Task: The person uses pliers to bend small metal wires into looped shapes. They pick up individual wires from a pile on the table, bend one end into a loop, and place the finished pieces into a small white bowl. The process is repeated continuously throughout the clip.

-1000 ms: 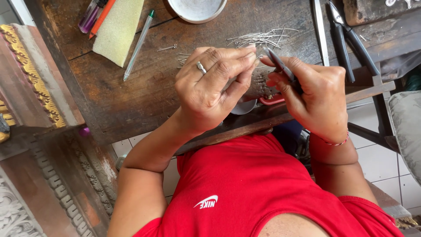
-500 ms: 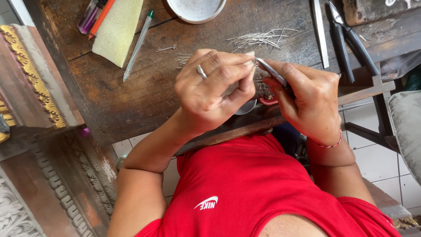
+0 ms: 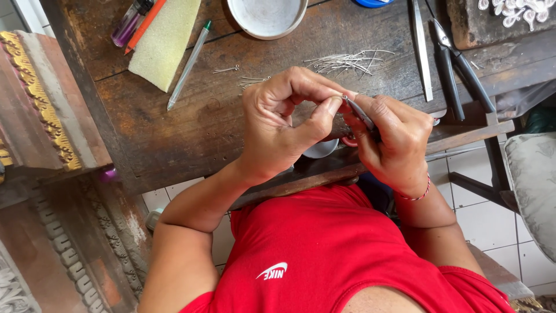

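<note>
My left hand [image 3: 281,124] is over the front edge of a dark wooden workbench [image 3: 191,133]. Its thumb and forefinger pinch something tiny that I cannot make out, right at the tip of small pliers [image 3: 358,111]. My right hand [image 3: 397,142], with a thin red bracelet at the wrist, grips those pliers, and its fingers hide the handles. The two hands touch at the fingertips. A loose pile of thin metal pins [image 3: 347,61] lies on the bench just beyond the hands.
On the bench are a round metal bowl [image 3: 266,16], a yellow sponge pad [image 3: 165,40], a pen [image 3: 188,64], a purple lighter [image 3: 128,24], larger black pliers [image 3: 457,64] and a flat metal strip [image 3: 421,49]. A carved gilded frame [image 3: 35,98] stands at the left and a cushion [image 3: 536,185] at the right.
My left fingers have uncurled from over the work and now pinch at the plier tip. The right hand has tilted the pliers slightly toward the left hand.
</note>
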